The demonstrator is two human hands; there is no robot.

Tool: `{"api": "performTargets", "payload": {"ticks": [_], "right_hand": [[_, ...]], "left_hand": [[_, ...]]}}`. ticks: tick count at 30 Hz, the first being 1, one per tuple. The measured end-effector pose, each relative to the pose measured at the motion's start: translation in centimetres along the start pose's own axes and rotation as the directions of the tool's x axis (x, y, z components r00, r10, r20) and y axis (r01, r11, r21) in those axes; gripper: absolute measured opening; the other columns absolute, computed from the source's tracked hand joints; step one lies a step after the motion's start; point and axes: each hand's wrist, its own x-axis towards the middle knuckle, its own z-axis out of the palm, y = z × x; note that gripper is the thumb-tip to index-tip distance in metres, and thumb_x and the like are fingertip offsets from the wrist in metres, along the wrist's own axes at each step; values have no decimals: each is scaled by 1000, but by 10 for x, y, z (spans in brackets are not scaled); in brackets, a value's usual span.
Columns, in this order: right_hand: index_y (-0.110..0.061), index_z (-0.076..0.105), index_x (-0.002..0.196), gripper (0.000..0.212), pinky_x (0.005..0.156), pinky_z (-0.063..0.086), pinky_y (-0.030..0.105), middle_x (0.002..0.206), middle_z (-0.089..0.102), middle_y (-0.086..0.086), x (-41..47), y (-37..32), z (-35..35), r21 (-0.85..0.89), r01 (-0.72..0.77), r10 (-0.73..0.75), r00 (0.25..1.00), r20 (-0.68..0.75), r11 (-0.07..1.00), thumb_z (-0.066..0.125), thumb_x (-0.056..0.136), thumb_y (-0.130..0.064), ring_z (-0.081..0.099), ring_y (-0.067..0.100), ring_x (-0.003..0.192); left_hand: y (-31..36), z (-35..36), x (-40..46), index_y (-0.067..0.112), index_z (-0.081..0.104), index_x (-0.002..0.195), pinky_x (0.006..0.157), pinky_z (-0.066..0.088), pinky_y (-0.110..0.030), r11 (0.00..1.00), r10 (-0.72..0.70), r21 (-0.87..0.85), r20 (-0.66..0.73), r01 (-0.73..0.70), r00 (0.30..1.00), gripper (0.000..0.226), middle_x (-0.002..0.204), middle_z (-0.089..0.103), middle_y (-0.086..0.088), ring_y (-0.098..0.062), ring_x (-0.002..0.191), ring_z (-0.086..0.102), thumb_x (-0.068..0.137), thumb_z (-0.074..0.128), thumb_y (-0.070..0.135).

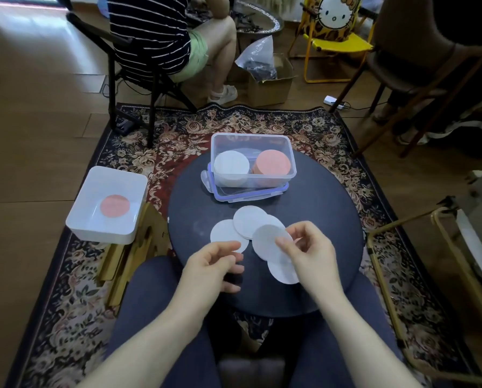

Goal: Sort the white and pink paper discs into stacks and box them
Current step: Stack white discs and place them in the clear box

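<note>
Several white paper discs [248, 224] lie overlapping on the round dark table [318, 191]. My right hand [308, 247] pinches one white disc [267, 242] lifted above the others. My left hand [214, 264] hovers just left of it, fingers loosely curled, holding nothing. Behind the discs stands a clear plastic box [252, 141] on its lid, with a white stack [231, 165] on the left and a pink stack [273, 163] on the right. A white bin [94, 191] to the left holds one pink disc [115, 206].
The white bin rests on a wooden stool [130, 256] beside the table. A person in a striped shirt [155, 32] sits on a chair behind. A cardboard box [270, 79], a yellow chair [335, 43] and a metal frame [402, 275] stand around the patterned rug.
</note>
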Motion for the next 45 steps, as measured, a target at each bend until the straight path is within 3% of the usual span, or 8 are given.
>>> {"api": "performTargets", "payload": {"ticks": [7, 13, 18, 22, 26, 34, 40, 45], "right_hand": [[-28, 62, 76, 27, 70, 46, 24, 88, 63, -9, -38, 6, 1, 104, 223, -238, 957, 165, 969, 62, 80, -1, 59, 11, 79], [-34, 70, 77, 28, 65, 45, 27, 102, 61, -11, -50, 22, 1, 66, 256, -263, 955, 135, 964, 68, 84, -7, 55, 23, 75], [-37, 64, 93, 29, 63, 38, 12, 96, 52, -17, -40, 30, -10, -142, 150, -158, 986, -47, 978, 70, 83, -10, 53, 11, 70], [-34, 54, 122, 53, 68, 45, 26, 105, 39, -17, -33, 34, -19, -421, -32, 26, 999, -21, 907, 76, 74, -39, 51, 4, 80], [-34, 54, 117, 52, 70, 47, 32, 105, 35, -16, -35, 27, -17, -454, -28, 31, 1000, -2, 891, 78, 71, -42, 52, 9, 90], [-30, 47, 92, 37, 63, 39, 24, 87, 59, -14, -33, 26, -14, -213, -98, 89, 995, -52, 972, 79, 74, -22, 54, -2, 71], [-13, 59, 86, 17, 54, 45, 17, 76, 61, 0, -36, 23, -18, 318, -29, 52, 997, -64, 948, 67, 84, 2, 54, 9, 59], [-20, 62, 71, 35, 66, 46, 19, 82, 63, -2, -43, 23, -9, 299, 111, -117, 993, 4, 948, 63, 81, 13, 54, 10, 66]], "left_hand": [[-3, 3, -7, 5, 53, 120, 74, 60, -45, 835, -204, -442, 304, 327, 931, 40, 109, 71, -18, -33, 98, 70, 95, 49, 37], [-22, 8, -1, 12, 56, 127, 68, 61, -41, 889, -169, -405, 145, 215, 975, 45, 114, 69, -15, -31, 90, 72, 87, 58, -9], [-23, 8, 5, 15, 64, 114, 62, 61, -39, 912, -133, -386, 49, 141, 990, 37, 110, 70, -13, -31, 90, 71, 85, 63, -8], [-26, 9, 8, 15, 64, 112, 57, 60, -36, 920, -122, -372, 15, 119, 992, 34, 112, 69, -13, -32, 94, 69, 85, 64, -5], [-28, 9, 9, 13, 63, 115, 56, 59, -34, 928, -111, -357, 12, 108, 994, 34, 113, 68, -14, -31, 92, 69, 86, 63, -4], [-29, 6, 12, 13, 63, 118, 56, 59, -36, 935, -109, -335, 41, 117, 993, 36, 110, 69, -13, -29, 91, 70, 86, 64, -4], [-30, 5, 14, 14, 65, 116, 58, 60, -38, 939, -113, -323, 34, 118, 993, 26, 113, 67, -11, -30, 95, 69, 93, 58, 5], [-28, 0, 16, 16, 67, 113, 58, 60, -38, 938, -146, -301, 108, 172, 983, 23, 113, 67, -13, -32, 86, 71, 100, 48, 14]]}}
